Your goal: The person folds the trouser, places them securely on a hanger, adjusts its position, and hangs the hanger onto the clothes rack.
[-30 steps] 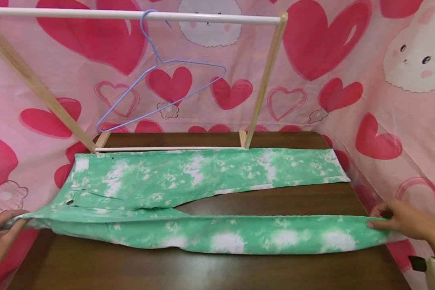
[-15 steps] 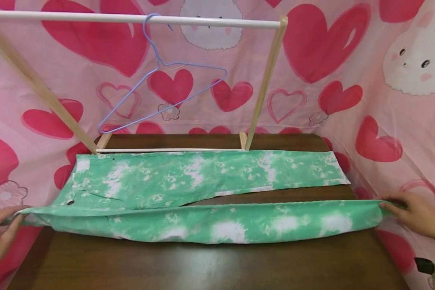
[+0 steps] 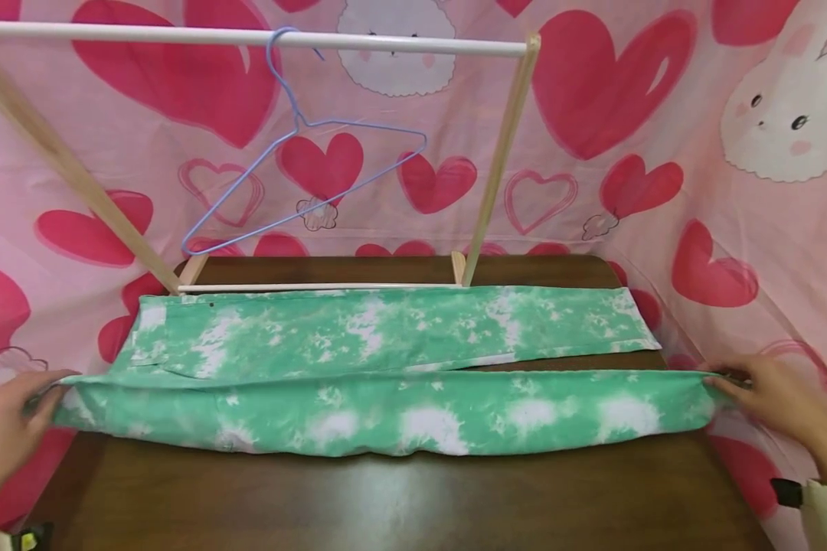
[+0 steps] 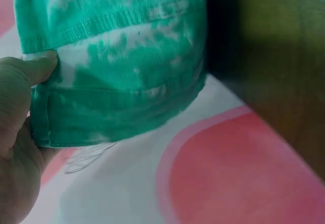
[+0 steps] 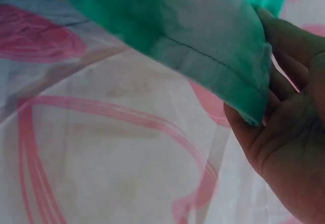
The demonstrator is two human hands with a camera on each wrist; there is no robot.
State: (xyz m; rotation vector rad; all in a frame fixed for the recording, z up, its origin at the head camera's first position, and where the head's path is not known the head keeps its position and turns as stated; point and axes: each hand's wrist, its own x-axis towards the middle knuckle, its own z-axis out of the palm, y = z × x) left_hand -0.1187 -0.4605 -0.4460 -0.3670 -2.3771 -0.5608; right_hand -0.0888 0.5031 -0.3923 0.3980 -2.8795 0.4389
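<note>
Green and white tie-dye trousers (image 3: pixel 393 413) stretch across the brown table, the waist at left and the leg hems at right. The near leg is lifted and pulled taut between both hands, its lower part sagging. My left hand (image 3: pixel 14 428) pinches the waistband corner; in the left wrist view the thumb (image 4: pixel 43 67) presses on the waistband. My right hand (image 3: pixel 775 409) grips the hem of the near leg, and the right wrist view shows the stitched hem (image 5: pixel 213 64) between thumb and fingers. The far leg (image 3: pixel 386 329) lies flat, partly covered by the raised near leg.
Behind the trousers stands a rack with wooden posts (image 3: pixel 499 164) and a white top rail (image 3: pixel 400 43). A blue hanger (image 3: pixel 299 122) hangs from that rail. The brown table (image 3: pixel 400 505) is enclosed by pink heart-print cloth (image 3: pixel 634 115).
Both hands have raised the near leg and carried it away from the person toward the far leg. The gap between the legs has narrowed, and the waist button is now covered.
</note>
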